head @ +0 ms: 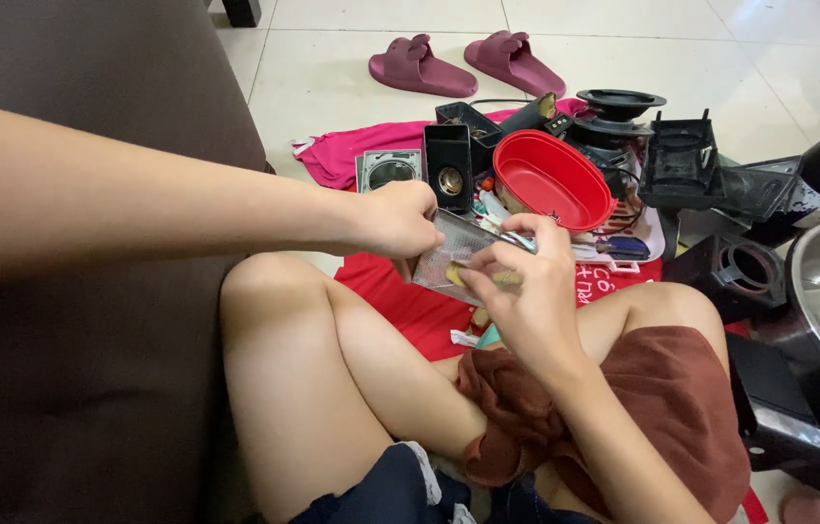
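Bare knees and a brown cloth (662,388) fill the near view. Above them the left hand (398,219) pinches one edge of a thin, clear, flat plastic pouch (453,250), while the right hand (526,281) has its fingers (550,233) closed on the opposite side. The pouch looks light, floppy and slick, so it is best gripped at the edges. A red oval bowl (550,180) sits just beyond on the floor.

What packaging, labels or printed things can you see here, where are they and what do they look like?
Clear plastic packet: held between the left hand and right hand, flat, see-through, glinting.
Red printed sheet: on the floor under the red oval bowl, red with white markings.
Small framed panel: on the pink cloth, squarish, grey with a round centre.
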